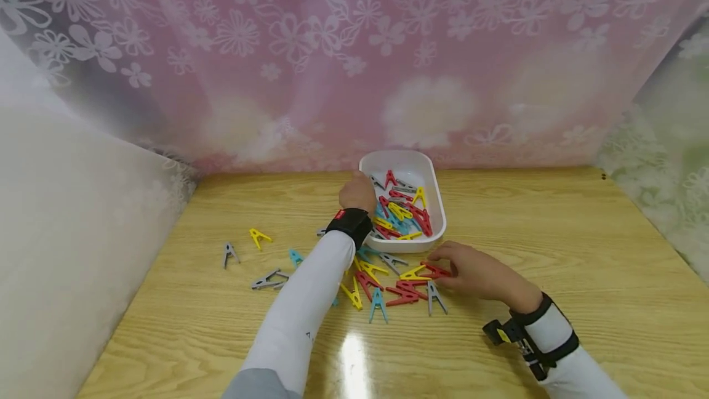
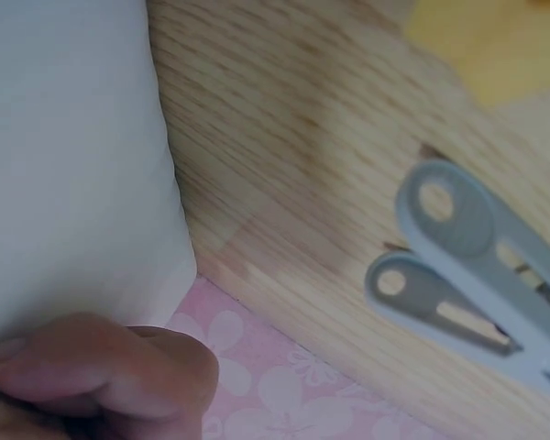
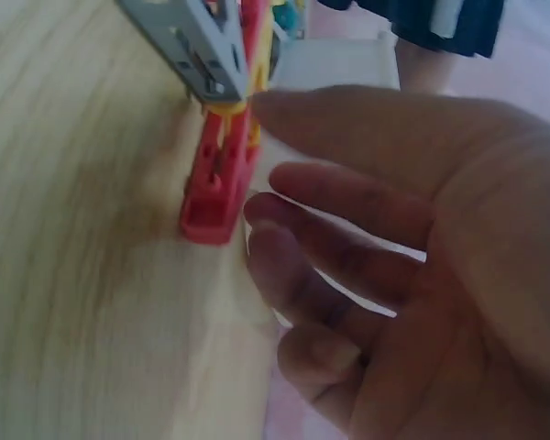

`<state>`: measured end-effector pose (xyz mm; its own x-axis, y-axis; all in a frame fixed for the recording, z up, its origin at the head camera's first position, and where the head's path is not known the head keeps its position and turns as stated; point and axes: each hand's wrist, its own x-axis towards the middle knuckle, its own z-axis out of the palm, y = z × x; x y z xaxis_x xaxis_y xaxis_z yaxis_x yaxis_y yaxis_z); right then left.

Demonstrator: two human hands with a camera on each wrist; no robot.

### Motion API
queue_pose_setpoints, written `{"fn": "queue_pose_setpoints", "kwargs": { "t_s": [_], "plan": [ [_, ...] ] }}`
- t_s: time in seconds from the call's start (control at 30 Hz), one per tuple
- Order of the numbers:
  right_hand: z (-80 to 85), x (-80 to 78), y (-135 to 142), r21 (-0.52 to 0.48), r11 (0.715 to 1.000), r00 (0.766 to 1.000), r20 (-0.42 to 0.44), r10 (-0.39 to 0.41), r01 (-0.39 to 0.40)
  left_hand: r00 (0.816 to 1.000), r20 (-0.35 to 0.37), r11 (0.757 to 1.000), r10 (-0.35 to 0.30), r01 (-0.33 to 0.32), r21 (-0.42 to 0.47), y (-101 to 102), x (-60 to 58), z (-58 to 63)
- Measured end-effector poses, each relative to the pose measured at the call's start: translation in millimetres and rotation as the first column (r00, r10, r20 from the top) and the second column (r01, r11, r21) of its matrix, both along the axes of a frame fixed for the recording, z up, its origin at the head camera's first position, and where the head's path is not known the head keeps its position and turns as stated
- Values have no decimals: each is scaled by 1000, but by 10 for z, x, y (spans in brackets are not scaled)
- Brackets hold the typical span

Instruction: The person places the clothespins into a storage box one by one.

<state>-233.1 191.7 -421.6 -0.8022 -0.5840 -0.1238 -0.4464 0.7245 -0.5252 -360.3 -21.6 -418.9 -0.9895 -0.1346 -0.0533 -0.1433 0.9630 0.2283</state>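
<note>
A white plastic box (image 1: 439,214) holds several red, yellow, blue and grey clothespins. At its left side my left hand (image 1: 357,193) grips the rim; the left wrist view shows curled fingers (image 2: 101,371) against the white wall. My right hand (image 1: 476,271) is at the right end of a loose pile in front of the box, its fingertips beside a red clothespin (image 1: 436,270). In the right wrist view that hand's thumb (image 3: 348,124) reaches the red clothespin (image 3: 211,202), with the other fingers bent and apart from the thumb. A grey clothespin (image 3: 192,50) stands out nearer that camera.
More clothespins lie on the wooden table (image 1: 554,233), among them a yellow one (image 1: 259,237) and a grey one (image 1: 229,255) apart at the left. My left sleeve (image 1: 307,300) covers part of the pile. A pink flowered curtain (image 1: 332,79) hangs behind the table.
</note>
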Motion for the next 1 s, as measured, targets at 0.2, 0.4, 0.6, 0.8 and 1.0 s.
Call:
{"fn": "queue_pose_setpoints", "kwargs": {
  "t_s": [0.2,0.4,0.6,0.8,1.0],
  "plan": [
    [-87,-20,-110,42,999,994,-104,28,-23,1000,-17,1000,3,-3,-4,-13,-23,-27],
    [-126,-29,-178,45,999,990,-139,15,-8,999,-30,1000,12,-12,-15,0,-17,-27],
    [-139,-20,-196,54,999,987,-158,8,1,999,-38,1000,13,-13,-10,-2,8,-21],
    [-44,36,-164,98,995,982,-187,-12,31,1000,-6,1000,9,-9,8,-8,-18,-53],
    [279,84,38,69,984,975,-165,-150,164,1000,22,1000,-13,13,14,-18,-16,-35]
  ]
}}
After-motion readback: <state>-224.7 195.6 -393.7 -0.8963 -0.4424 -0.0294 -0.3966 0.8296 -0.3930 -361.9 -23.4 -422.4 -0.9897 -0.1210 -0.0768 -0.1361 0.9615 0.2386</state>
